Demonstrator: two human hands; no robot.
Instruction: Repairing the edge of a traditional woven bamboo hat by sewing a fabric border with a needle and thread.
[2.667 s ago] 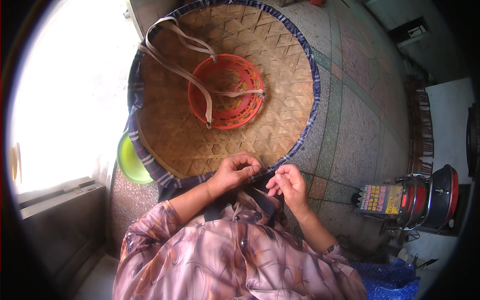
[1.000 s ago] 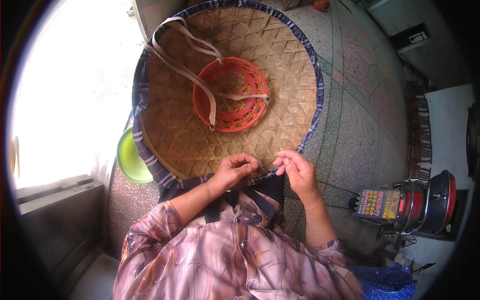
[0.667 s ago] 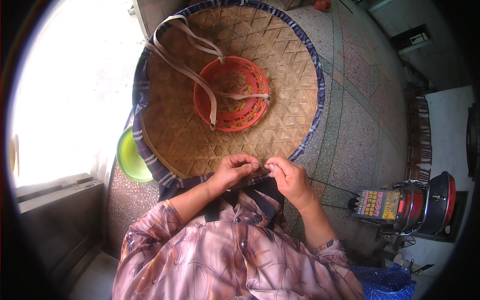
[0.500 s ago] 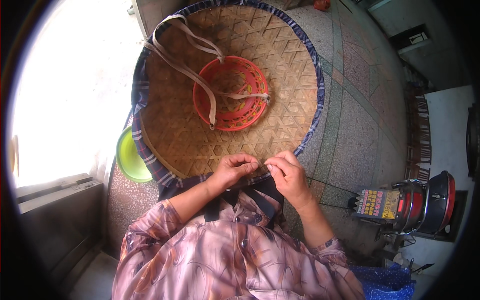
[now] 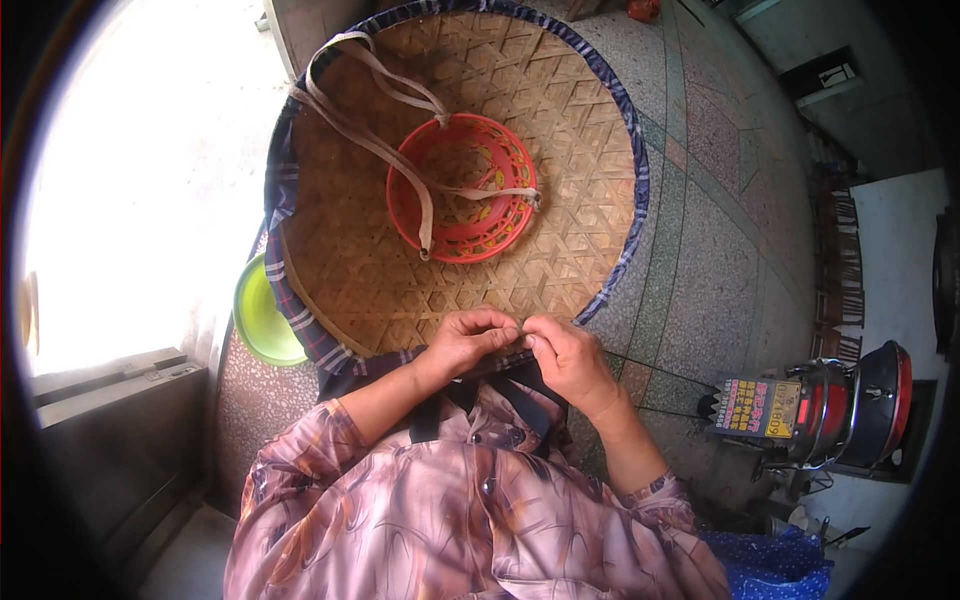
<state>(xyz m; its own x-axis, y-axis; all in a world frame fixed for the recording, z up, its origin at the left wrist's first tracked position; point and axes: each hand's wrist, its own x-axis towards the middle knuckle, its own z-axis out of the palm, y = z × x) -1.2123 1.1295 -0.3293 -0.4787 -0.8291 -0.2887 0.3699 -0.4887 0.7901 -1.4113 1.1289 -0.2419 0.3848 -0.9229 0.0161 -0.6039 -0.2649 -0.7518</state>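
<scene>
My left hand [image 5: 464,340] and my right hand [image 5: 568,357] meet over the near rim of a large round woven bamboo tray [image 5: 560,130]. The fingertips of both are pinched together, almost touching. Whatever lies between them is too small to make out. Dark plaid cloth [image 5: 300,310] wraps the tray's edge. On the tray, left of its middle, stands a red plastic basket [image 5: 470,245] with openwork sides. Pale fabric straps [image 5: 345,125] are tied to it and trail over the tray's far left rim.
A light green basin [image 5: 262,315] sits on the floor left of the tray. Wooden chairs [image 5: 840,270] line the right wall. The rear of a motorbike [image 5: 830,410] stands at right, near a blue spotted cloth [image 5: 770,565]. A dark panel [image 5: 120,430] is at lower left.
My right hand has dropped slightly and moved left, its fingertips now closer to those of my left hand. The left hand, tray and basket stay nearly the same.
</scene>
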